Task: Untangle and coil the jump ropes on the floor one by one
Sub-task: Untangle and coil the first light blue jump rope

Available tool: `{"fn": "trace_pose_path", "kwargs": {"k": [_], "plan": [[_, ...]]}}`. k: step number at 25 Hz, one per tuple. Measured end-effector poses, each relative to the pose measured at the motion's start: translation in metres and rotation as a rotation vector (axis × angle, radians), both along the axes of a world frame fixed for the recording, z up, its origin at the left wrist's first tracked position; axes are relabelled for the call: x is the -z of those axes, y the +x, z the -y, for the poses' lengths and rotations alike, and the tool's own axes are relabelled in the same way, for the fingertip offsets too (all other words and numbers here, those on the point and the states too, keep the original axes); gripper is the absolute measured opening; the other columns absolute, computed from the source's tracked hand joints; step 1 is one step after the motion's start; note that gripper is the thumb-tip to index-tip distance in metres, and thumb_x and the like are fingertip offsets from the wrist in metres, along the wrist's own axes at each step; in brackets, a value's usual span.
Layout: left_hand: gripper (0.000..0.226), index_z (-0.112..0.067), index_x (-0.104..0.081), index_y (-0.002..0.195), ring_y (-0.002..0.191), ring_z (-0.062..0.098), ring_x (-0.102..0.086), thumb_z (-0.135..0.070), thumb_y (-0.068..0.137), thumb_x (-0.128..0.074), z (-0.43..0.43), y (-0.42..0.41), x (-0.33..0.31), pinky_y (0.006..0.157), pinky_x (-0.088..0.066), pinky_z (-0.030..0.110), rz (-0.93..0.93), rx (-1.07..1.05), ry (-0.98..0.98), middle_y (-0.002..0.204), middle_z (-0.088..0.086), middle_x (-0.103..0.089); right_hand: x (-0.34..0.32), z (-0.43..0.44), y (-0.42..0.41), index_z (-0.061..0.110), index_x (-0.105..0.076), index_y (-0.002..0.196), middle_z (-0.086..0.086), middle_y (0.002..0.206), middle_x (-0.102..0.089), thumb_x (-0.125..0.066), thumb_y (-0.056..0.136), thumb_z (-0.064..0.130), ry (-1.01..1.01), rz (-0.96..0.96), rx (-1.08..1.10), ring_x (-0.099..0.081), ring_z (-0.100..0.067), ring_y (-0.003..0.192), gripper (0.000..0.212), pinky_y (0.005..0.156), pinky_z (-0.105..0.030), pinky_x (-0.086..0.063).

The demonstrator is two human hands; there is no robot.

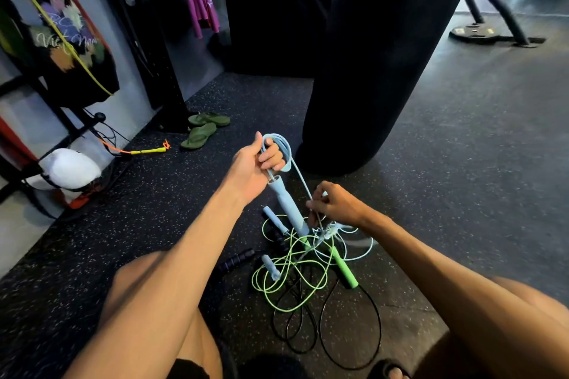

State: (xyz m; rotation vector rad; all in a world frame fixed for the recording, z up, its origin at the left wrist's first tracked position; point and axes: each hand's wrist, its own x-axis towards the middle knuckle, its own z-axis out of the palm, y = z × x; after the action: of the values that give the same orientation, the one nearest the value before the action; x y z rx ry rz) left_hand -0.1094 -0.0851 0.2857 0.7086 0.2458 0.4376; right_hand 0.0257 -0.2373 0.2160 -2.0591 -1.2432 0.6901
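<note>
Speckled black rubber gym floor (147, 224) fills the view, with the person's bare knees at either side. The left hand (255, 163) is raised, its fingers curled round several loops of a pale blue plastic jump rope (288, 154); the rope's pale blue handle (289, 209) hangs down beneath the fist. The right hand (337, 203), lower and to the right, pinches a single strand of the same blue cord. Below both hands a tangle lies on the floor: a lime green rope (295, 261) with a green handle (345, 269), a thin black rope (378, 317) and a black ribbed handle (237, 259) (more pale blue cord is mixed in). Beyond are a black punching bag (385, 55) and green flip-flops (200, 134).
</note>
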Motion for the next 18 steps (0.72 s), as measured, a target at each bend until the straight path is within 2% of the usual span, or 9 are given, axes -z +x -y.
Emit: {"fn": "trace_pose_path", "kwargs": {"k": [2,6,9,12,14,16,18], "plan": [[0.039,-0.014,-0.044,0.079,0.042,0.007,-0.028,-0.033,0.107,-0.024,-0.001,0.002,0.001,0.048,-0.032,0.022,-0.008,-0.091,0.002,0.051,-0.006,-0.030,0.002,0.002,-0.004,0.004,-0.054,0.086,-0.012,0.074,-0.074,-0.064,0.093,0.016,-0.029,-0.043,-0.064,-0.067,-0.023,0.066,0.017,0.062,-0.036,-0.054],[0.035,-0.011,-0.046,0.078,0.045,0.012,-0.041,-0.027,0.107,-0.032,0.000,0.006,0.007,0.055,-0.040,0.027,-0.112,-0.243,0.126,0.053,-0.002,-0.042,-0.009,0.002,-0.013,0.006,-0.052,0.088,-0.010,0.070,-0.072,-0.059,0.094,0.009,0.009,-0.014,-0.146,-0.066,-0.017,0.059,0.010,0.055,-0.025,-0.049],[0.031,-0.008,-0.050,0.078,0.047,0.019,-0.056,-0.019,0.105,-0.039,0.004,0.010,0.013,0.054,-0.050,0.028,-0.258,-0.361,0.463,0.052,0.003,-0.056,-0.022,0.001,-0.021,0.005,-0.059,0.089,-0.008,0.066,-0.068,-0.057,0.096,0.012,0.099,0.059,-0.171,-0.060,-0.015,0.052,0.010,0.051,-0.031,-0.049],[0.030,-0.008,-0.052,0.077,0.050,0.021,-0.064,-0.018,0.104,-0.042,0.009,0.013,0.021,0.056,-0.052,0.026,-0.400,-0.365,0.879,0.057,0.009,-0.065,-0.035,0.003,-0.024,0.012,-0.062,0.091,0.003,0.061,-0.057,-0.054,0.098,0.018,0.200,0.126,-0.146,-0.052,-0.004,0.048,0.013,0.049,-0.026,-0.046],[0.030,-0.007,-0.056,0.077,0.056,0.017,-0.065,-0.020,0.102,-0.047,0.011,0.015,0.026,0.061,-0.051,0.025,-0.505,-0.364,1.139,0.064,0.012,-0.070,-0.044,0.003,-0.020,0.013,-0.062,0.091,0.003,0.062,-0.056,-0.052,0.100,0.020,0.250,0.149,-0.137,-0.050,-0.003,0.051,0.016,0.050,-0.023,-0.043],[0.030,-0.004,-0.060,0.077,0.057,0.016,-0.065,-0.021,0.100,-0.051,0.013,0.015,0.030,0.059,-0.049,0.024,-0.586,-0.333,1.301,0.067,0.013,-0.071,-0.051,0.003,-0.014,0.012,-0.063,0.089,-0.006,0.069,-0.061,-0.049,0.101,0.026,0.265,0.180,-0.120,-0.050,-0.003,0.056,0.024,0.055,-0.025,-0.042],[0.032,-0.009,-0.061,0.073,0.053,0.017,-0.066,-0.025,0.100,-0.052,0.017,0.015,0.033,0.055,-0.051,0.026,-0.643,-0.218,1.373,0.061,0.009,-0.069,-0.054,0.003,-0.009,0.010,-0.064,0.086,-0.011,0.067,-0.064,-0.046,0.103,0.031,0.301,0.138,-0.050,-0.054,-0.008,0.054,0.032,0.054,-0.029,-0.044]]}}
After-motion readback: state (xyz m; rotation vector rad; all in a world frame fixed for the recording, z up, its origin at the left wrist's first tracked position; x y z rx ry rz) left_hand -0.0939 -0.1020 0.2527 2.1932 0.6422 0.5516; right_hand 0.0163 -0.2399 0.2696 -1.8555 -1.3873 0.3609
